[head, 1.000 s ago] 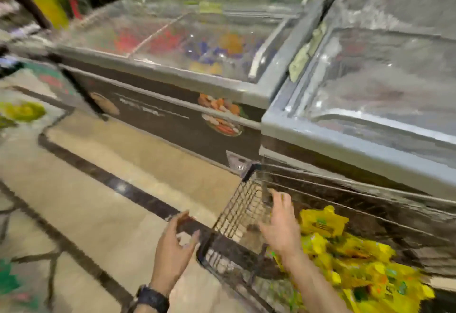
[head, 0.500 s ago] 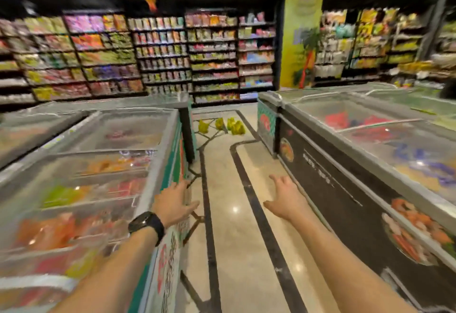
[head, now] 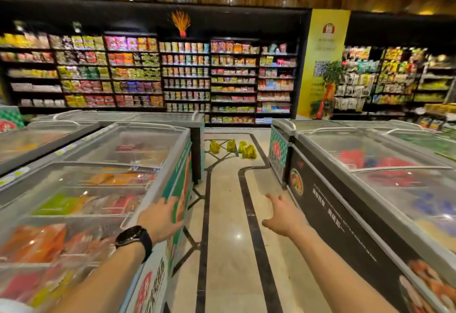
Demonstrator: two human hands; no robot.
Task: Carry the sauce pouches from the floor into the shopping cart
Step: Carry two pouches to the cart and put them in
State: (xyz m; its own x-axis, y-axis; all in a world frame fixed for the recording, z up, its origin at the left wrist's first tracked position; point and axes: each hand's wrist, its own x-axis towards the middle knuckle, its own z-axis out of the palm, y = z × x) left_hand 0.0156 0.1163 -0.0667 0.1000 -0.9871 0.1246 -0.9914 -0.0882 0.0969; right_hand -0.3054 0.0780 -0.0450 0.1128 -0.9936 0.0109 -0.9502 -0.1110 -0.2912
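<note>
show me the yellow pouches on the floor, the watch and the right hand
yellow pouches (head: pixel 249 151): head view, front of the rightmost pouch
watch (head: pixel 129 235): head view, its dark face
right hand (head: pixel 286 216): head view, back of the hand

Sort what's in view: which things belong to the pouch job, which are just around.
Job: sauce pouches on the floor ahead; left hand; right hand, both empty.
Just around: chest freezers; stocked shelves; yellow banner; wristwatch.

Cart unseen, sauce pouches (head: pixel 248 151) nearer
</note>
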